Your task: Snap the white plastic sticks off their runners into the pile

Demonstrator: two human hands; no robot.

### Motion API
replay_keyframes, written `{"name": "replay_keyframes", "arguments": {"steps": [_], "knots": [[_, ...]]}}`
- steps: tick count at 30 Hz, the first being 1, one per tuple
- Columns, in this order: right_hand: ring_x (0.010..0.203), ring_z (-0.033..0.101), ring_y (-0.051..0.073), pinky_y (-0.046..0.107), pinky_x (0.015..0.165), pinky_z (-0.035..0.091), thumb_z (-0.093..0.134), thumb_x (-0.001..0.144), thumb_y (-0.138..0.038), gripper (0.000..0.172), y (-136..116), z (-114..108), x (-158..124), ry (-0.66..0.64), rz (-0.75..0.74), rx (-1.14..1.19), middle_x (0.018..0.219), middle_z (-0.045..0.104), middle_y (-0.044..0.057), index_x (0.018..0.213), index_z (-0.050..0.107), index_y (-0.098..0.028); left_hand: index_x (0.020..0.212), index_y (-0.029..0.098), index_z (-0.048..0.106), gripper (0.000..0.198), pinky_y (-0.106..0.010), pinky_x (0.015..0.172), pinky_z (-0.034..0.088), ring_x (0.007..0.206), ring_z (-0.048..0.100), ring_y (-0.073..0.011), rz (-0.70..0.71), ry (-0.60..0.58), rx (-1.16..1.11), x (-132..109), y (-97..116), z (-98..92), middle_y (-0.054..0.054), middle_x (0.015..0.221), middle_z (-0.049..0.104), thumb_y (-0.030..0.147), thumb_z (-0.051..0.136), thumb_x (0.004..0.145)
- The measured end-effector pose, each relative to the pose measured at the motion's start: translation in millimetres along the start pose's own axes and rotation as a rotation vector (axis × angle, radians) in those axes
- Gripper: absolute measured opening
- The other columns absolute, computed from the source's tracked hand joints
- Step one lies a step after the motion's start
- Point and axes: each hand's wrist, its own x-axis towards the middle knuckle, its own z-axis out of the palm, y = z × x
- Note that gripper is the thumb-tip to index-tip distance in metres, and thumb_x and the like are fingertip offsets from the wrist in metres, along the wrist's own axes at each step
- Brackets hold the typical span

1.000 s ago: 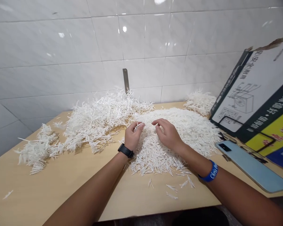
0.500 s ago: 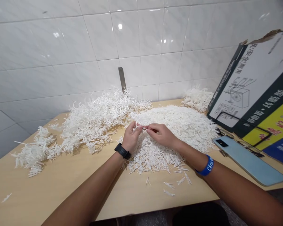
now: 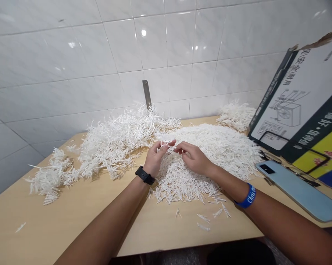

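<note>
Thin white plastic strips lie in a broad, dense pile (image 3: 218, 147) on the pale wooden table (image 3: 58, 224). Above that pile, my left hand (image 3: 154, 160) pinches a small bunch of strips between thumb and fingers. My right hand (image 3: 193, 158) sits just to its right, its fingertips closed on a strip running across from the bunch. Both palms hover close over the pile. A black watch (image 3: 145, 175) circles my left wrist, and a blue wristband (image 3: 247, 197) circles my right.
A looser, tangled heap of strips (image 3: 116, 143) spreads left along the tiled wall, and a small clump (image 3: 236, 116) lies behind. To the right, a light blue phone (image 3: 298, 191) lies flat below a leaning printed cardboard panel (image 3: 298, 99). A metal bracket (image 3: 146, 94) stands against the wall.
My hands have moved together from slightly apart, and my right fingertips now meet the strips held by my left hand. The view has shifted slightly.
</note>
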Motion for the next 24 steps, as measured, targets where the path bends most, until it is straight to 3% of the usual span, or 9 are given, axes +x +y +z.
{"name": "replay_keyframes", "arguments": {"steps": [3, 7, 11, 15, 17, 19, 21, 24], "knots": [[0.079, 0.056, 0.017, 0.03, 0.07, 0.044, 0.048, 0.087, -0.023, 0.016, -2.3, 1.8, 1.9, 0.024, 0.082, 0.038, 0.088, 0.063, 0.005, 0.094, 0.061, -0.018, 0.077, 0.019, 0.053, 0.027, -0.034, 0.089, 0.042, 0.099, 0.061, -0.0215, 0.043, 0.015, 0.169, 0.5, -4.8, -0.1, -0.005, 0.096, 0.068, 0.044, 0.062, 0.081], [0.062, 0.048, 0.013, 0.026, 0.059, 0.037, 0.05, 0.088, -0.036, 0.027, -3.9, 5.0, 3.5, 0.004, 0.129, 0.029, 0.065, 0.053, -0.001, 0.069, 0.055, -0.018, 0.075, 0.019, 0.056, 0.025, -0.029, 0.08, 0.043, 0.078, 0.056, -0.0157, 0.071, -0.016, 0.272, -0.7, -6.1, 3.0, 0.0, 0.077, 0.06, 0.042, 0.062, 0.08], [0.059, 0.041, 0.011, 0.026, 0.058, 0.033, 0.046, 0.089, -0.032, 0.034, -5.9, 5.3, 2.2, -0.052, 0.084, 0.044, 0.06, 0.044, -0.003, 0.058, 0.041, -0.019, 0.07, 0.019, 0.052, 0.03, -0.029, 0.075, 0.044, 0.069, 0.054, -0.0131, 0.031, 0.0, 0.143, -1.3, -8.8, 5.9, 0.002, 0.069, 0.058, 0.044, 0.064, 0.077], [0.055, 0.036, 0.011, 0.026, 0.056, 0.031, 0.044, 0.089, -0.028, 0.033, -7.4, -2.3, 0.5, -0.059, 0.075, 0.07, 0.057, 0.037, -0.004, 0.058, 0.037, -0.02, 0.071, 0.02, 0.046, 0.036, -0.032, 0.073, 0.048, 0.064, 0.062, -0.0147, -0.116, 0.132, -0.092, 2.0, -8.9, 2.8, 0.005, 0.059, 0.054, 0.048, 0.068, 0.073], [0.056, 0.039, 0.012, 0.027, 0.057, 0.033, 0.043, 0.089, -0.025, 0.03, -5.8, -6.8, 0.7, -0.027, 0.072, 0.038, 0.058, 0.04, -0.003, 0.059, 0.041, -0.02, 0.075, 0.02, 0.045, 0.035, -0.037, 0.08, 0.049, 0.075, 0.068, -0.0193, -0.144, 0.166, -0.189, 3.0, -5.3, 0.6, 0.001, 0.066, 0.062, 0.048, 0.066, 0.076], [0.066, 0.048, 0.014, 0.029, 0.065, 0.038, 0.042, 0.087, -0.019, 0.021, -3.2, -9.7, 1.7, -0.014, 0.046, -0.018, 0.068, 0.052, 0.0, 0.069, 0.053, -0.018, 0.078, 0.02, 0.046, 0.031, -0.041, 0.089, 0.046, 0.093, 0.067, -0.0226, -0.11, 0.131, -0.192, 2.5, -1.2, 0.4, -0.005, 0.087, 0.071, 0.045, 0.063, 0.079], [0.081, 0.054, 0.017, 0.032, 0.075, 0.042, 0.043, 0.084, -0.013, 0.018, -1.7, -9.9, 3.0, 0.001, 0.029, -0.055, 0.086, 0.061, 0.005, 0.085, 0.06, -0.018, 0.079, 0.019, 0.048, 0.027, -0.041, 0.094, 0.043, 0.107, 0.062, -0.0237, -0.058, 0.09, -0.157, 1.0, 0.9, 2.6, -0.009, 0.106, 0.07, 0.041, 0.063, 0.081], [0.088, 0.057, 0.018, 0.033, 0.079, 0.043, 0.047, 0.086, -0.018, 0.018, -3.9, -6.0, 4.7, 0.013, 0.085, -0.008, 0.096, 0.064, 0.007, 0.095, 0.062, -0.017, 0.08, 0.018, 0.055, 0.023, -0.039, 0.096, 0.041, 0.112, 0.058, -0.024, -0.02, 0.048, -0.107, -0.9, -1.7, 7.5, -0.009, 0.11, 0.068, 0.039, 0.064, 0.08]]}}
